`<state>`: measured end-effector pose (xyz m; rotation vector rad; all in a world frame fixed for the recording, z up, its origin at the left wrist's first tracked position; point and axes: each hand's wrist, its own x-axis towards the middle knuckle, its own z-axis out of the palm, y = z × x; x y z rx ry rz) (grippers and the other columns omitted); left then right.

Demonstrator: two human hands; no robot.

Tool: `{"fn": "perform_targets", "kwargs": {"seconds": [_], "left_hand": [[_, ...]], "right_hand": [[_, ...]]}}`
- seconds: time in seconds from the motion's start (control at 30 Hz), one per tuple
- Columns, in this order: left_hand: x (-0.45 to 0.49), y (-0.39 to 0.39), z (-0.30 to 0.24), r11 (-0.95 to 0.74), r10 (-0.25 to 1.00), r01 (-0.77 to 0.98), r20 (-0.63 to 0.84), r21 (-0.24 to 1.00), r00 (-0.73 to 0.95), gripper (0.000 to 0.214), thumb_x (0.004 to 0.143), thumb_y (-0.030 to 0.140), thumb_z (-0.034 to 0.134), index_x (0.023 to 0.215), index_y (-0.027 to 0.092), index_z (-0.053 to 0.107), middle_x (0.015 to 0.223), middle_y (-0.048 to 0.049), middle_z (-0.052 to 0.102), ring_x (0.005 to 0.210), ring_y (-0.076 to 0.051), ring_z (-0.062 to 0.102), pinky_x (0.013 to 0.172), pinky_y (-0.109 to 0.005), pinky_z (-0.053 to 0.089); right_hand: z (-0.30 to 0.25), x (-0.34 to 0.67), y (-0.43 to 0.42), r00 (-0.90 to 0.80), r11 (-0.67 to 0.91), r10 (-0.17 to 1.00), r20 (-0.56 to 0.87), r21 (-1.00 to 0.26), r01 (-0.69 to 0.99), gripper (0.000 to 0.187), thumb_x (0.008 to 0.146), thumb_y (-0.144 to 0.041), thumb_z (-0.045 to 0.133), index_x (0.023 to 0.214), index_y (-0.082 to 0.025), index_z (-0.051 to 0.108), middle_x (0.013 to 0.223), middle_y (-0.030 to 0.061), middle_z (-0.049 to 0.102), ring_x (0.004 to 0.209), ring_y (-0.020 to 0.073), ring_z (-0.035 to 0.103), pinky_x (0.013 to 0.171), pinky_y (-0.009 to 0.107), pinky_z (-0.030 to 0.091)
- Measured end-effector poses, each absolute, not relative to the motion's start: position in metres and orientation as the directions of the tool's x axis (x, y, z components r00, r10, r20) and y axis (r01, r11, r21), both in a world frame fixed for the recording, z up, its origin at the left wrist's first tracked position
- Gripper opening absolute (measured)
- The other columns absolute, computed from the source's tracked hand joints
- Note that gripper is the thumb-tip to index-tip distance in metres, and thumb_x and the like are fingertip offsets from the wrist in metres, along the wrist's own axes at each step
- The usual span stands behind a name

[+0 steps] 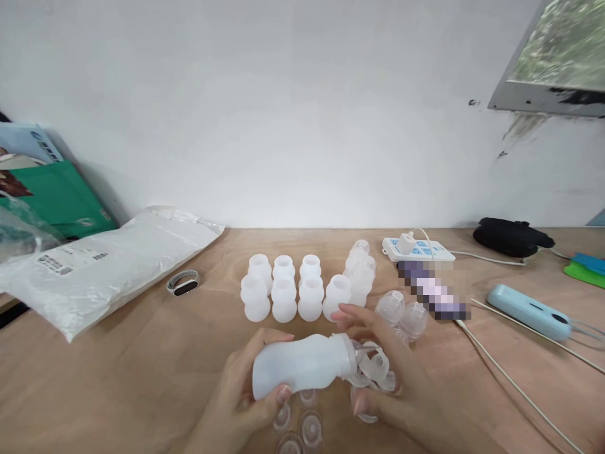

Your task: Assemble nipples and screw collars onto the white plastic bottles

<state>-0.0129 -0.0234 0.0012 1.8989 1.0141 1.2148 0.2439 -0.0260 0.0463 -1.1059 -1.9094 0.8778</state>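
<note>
My left hand [250, 384] is wrapped around a frosted white baby bottle [300, 364], lying tilted with its neck to the right. A clear piece sits at the bottle's mouth. My right hand [387, 366] is beside the neck, its fingers curved and apart. Several clear ring-like plastic parts [378, 369] lie between its fingers and thumb; whether any touches the bottle I cannot tell. The thumb is over a clear round part [368, 416]. Below the bottle lie several clear discs [311, 429]. White bottles [283, 299] stand upright in two rows behind my hands.
Clear domed caps [391, 308] stand at the right of the rows, with more stacked behind. Further right are a power strip [418, 251], a blurred-out phone [435, 290], cables and a light blue device [529, 312]. A white parcel [118, 258] and a wristband [184, 284] lie left.
</note>
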Motion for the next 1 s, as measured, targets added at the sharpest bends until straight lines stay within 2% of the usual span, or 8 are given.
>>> {"fn": "perform_targets", "kwargs": {"seconds": [0.1, 0.17, 0.3, 0.4, 0.53, 0.67, 0.8, 1.0], "left_hand": [[-0.012, -0.024, 0.0, -0.464, 0.872, 0.236, 0.393, 0.854, 0.291, 0.032, 0.086, 0.042, 0.068, 0.114, 0.028, 0.063, 0.075, 0.0037, 0.067, 0.055, -0.014, 0.055, 0.048, -0.018, 0.041], [-0.012, -0.023, 0.0, -0.391, 0.907, 0.205, 0.337, 0.898, 0.254, 0.033, 0.086, 0.046, 0.068, 0.111, 0.025, 0.065, 0.076, 0.0023, 0.068, 0.058, -0.015, 0.057, 0.051, -0.019, 0.043], [-0.014, -0.017, 0.003, -0.144, 0.988, 0.085, 0.138, 0.986, 0.071, 0.048, 0.085, 0.063, 0.062, 0.098, 0.018, 0.068, 0.081, -0.0031, 0.068, 0.07, -0.021, 0.061, 0.06, -0.025, 0.049], [-0.014, -0.013, 0.004, -0.111, 0.993, -0.001, 0.111, 0.994, 0.048, 0.056, 0.079, 0.07, 0.065, 0.098, 0.017, 0.067, 0.081, -0.0035, 0.066, 0.072, -0.022, 0.058, 0.061, -0.025, 0.047], [-0.01, -0.013, 0.003, -0.211, 0.974, -0.021, 0.212, 0.977, 0.082, 0.047, 0.078, 0.058, 0.076, 0.106, 0.021, 0.065, 0.084, -0.0005, 0.065, 0.069, -0.018, 0.056, 0.06, -0.022, 0.045], [-0.006, -0.017, 0.005, -0.224, 0.959, -0.047, 0.229, 0.973, 0.169, 0.041, 0.079, 0.048, 0.079, 0.108, 0.025, 0.063, 0.084, 0.0011, 0.065, 0.071, -0.017, 0.058, 0.061, -0.021, 0.045], [-0.003, -0.022, 0.004, -0.178, 0.951, -0.059, 0.187, 0.982, 0.245, 0.046, 0.077, 0.042, 0.083, 0.114, 0.027, 0.06, 0.1, -0.0018, 0.069, 0.082, -0.02, 0.063, 0.067, -0.023, 0.05], [-0.003, -0.027, -0.002, -0.174, 0.943, 0.084, 0.141, 0.981, 0.303, 0.045, 0.081, 0.039, 0.079, 0.118, 0.028, 0.055, 0.108, -0.0038, 0.066, 0.086, -0.021, 0.065, 0.059, -0.021, 0.05]], "right_hand": [[0.046, 0.243, -0.027, -0.377, 0.398, 0.892, 0.25, -0.831, 0.389, 0.032, 0.096, -0.043, 0.061, 0.125, -0.028, 0.062, 0.108, 0.0047, 0.075, 0.094, 0.0218, 0.071, 0.079, 0.032, 0.059], [0.046, 0.243, -0.025, -0.402, 0.484, 0.854, 0.331, -0.788, 0.38, 0.023, 0.095, -0.033, 0.065, 0.117, -0.03, 0.064, 0.106, 0.0023, 0.074, 0.094, 0.0199, 0.071, 0.079, 0.029, 0.058], [0.043, 0.249, -0.024, -0.34, 0.64, 0.765, 0.547, -0.708, 0.298, 0.036, 0.093, -0.02, 0.065, 0.124, -0.037, 0.056, 0.127, 0.0018, 0.062, 0.119, 0.0206, 0.061, 0.096, 0.032, 0.052], [0.042, 0.251, -0.027, -0.364, 0.486, 0.851, 0.379, -0.831, 0.271, 0.05, 0.094, -0.024, 0.066, 0.136, -0.038, 0.044, 0.122, 0.0033, 0.062, 0.108, 0.0196, 0.065, 0.088, 0.031, 0.054], [0.044, 0.243, -0.032, -0.53, 0.27, 0.838, 0.13, -0.943, 0.196, 0.064, 0.088, -0.029, 0.072, 0.14, -0.035, 0.036, 0.106, 0.0011, 0.066, 0.093, 0.0187, 0.067, 0.082, 0.033, 0.053], [0.042, 0.235, -0.034, -0.507, 0.224, 0.849, 0.151, -0.971, 0.086, 0.061, 0.087, -0.029, 0.072, 0.136, -0.035, 0.035, 0.105, -0.0001, 0.066, 0.094, 0.0177, 0.067, 0.081, 0.031, 0.052], [0.04, 0.234, -0.034, -0.5, 0.243, 0.849, 0.172, -0.967, 0.08, 0.071, 0.086, -0.029, 0.072, 0.141, -0.035, 0.029, 0.109, 0.001, 0.067, 0.093, 0.018, 0.068, 0.078, 0.031, 0.053], [0.037, 0.235, -0.036, -0.475, 0.337, 0.85, 0.229, -0.929, 0.155, 0.061, 0.079, -0.025, 0.076, 0.131, -0.031, 0.044, 0.102, 0.0006, 0.067, 0.091, 0.0196, 0.07, 0.081, 0.03, 0.055]]}}
